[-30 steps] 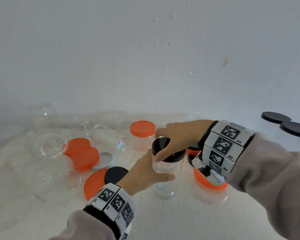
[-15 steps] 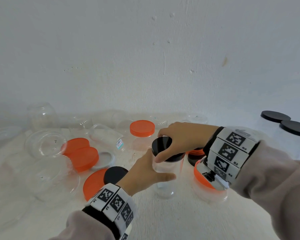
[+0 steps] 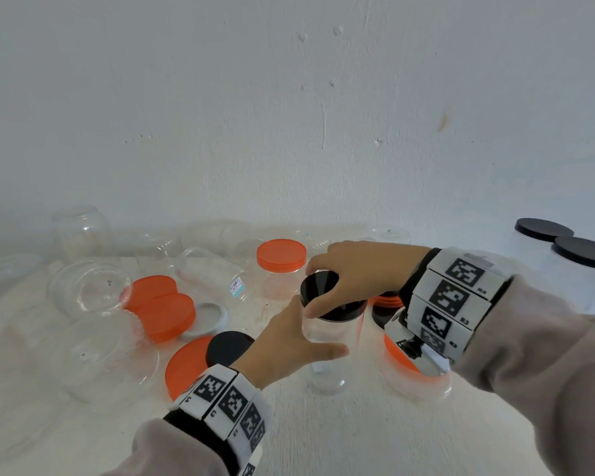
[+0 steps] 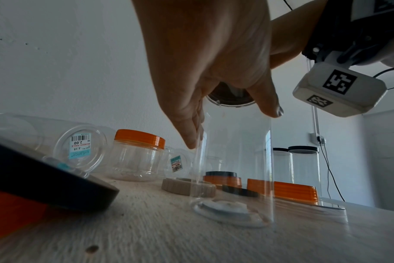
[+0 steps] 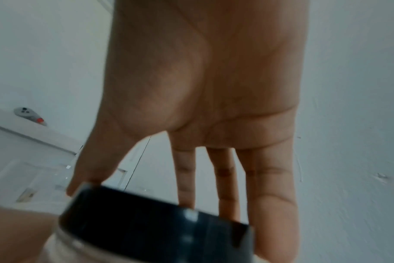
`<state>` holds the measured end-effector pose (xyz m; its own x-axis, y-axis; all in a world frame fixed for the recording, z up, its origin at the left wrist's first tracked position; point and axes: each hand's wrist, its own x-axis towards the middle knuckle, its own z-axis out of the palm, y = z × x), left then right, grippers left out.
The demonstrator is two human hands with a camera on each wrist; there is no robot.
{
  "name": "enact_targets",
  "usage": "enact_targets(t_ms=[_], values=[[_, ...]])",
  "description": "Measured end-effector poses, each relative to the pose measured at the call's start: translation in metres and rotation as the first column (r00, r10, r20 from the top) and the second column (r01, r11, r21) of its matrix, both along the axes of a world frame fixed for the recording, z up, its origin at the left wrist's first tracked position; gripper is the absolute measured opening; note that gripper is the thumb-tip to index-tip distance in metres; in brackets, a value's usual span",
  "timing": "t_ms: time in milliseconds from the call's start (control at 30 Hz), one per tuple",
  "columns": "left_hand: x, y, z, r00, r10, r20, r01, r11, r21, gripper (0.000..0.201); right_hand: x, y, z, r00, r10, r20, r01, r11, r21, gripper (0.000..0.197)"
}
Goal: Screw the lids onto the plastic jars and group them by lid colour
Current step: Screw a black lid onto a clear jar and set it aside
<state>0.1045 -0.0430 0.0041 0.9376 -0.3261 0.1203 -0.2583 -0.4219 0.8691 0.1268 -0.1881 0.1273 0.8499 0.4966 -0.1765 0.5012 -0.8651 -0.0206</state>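
Black plastic caps the clear jar [image 3: 330, 341] at the centre of the head view: the black lid [image 3: 323, 290] sits on its mouth, tilted a little toward the camera, so the thread may not be seated square. The right hand [image 3: 358, 273] comes in from the right, thumb and fingers curled round the lid's rim. The left hand [image 3: 289, 341] wraps the jar's body from the lower left, thumb lying across the front. Two black-lidded jars [image 3: 564, 255] wait at the right edge, the likely group for this one. Loose orange lids [image 3: 162, 307] lie left of centre on the table [image 3: 323, 434].

From the left wrist, the jar [image 4: 234, 169] stands upright on the table with its base flat, and the left hand's fingers [image 4: 191, 128] lie pressed together down its wall. Keeping that base planted will stop the thin wall from spinning under the twist.

From the right wrist, the picture is blurred, yet the lid [image 5: 151, 227] shows at the bottom with fingers [image 5: 270, 204] spread over its far rim and the thumb at its near left. Best to level the lid first, back it off slightly until it drops, then turn with light, even pressure.
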Motion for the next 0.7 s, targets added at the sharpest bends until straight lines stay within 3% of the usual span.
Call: enact_targets(t_ms=[67, 233, 700], values=[[0.0, 0.0, 0.0, 1.0, 0.005, -0.004, -0.005, 1.0, -0.002, 0.082, 0.001, -0.001, -0.002, 1.0, -0.021, 0.005, 0.021, 1.0, -0.006, 0.072], [0.0, -0.001, -0.001, 1.0, 0.017, -0.012, -0.017, 1.0, 0.011, 0.074, 0.002, -0.007, 0.006, 0.983, 0.026, -0.181, -0.025, 1.0, 0.007, 0.081], [0.0, 0.0, 0.001, 1.0, 0.021, -0.007, -0.021, 1.0, 0.015, 0.087, 0.001, -0.013, -0.008, 0.998, 0.043, -0.049, -0.038, 0.994, 0.098, 0.072]])
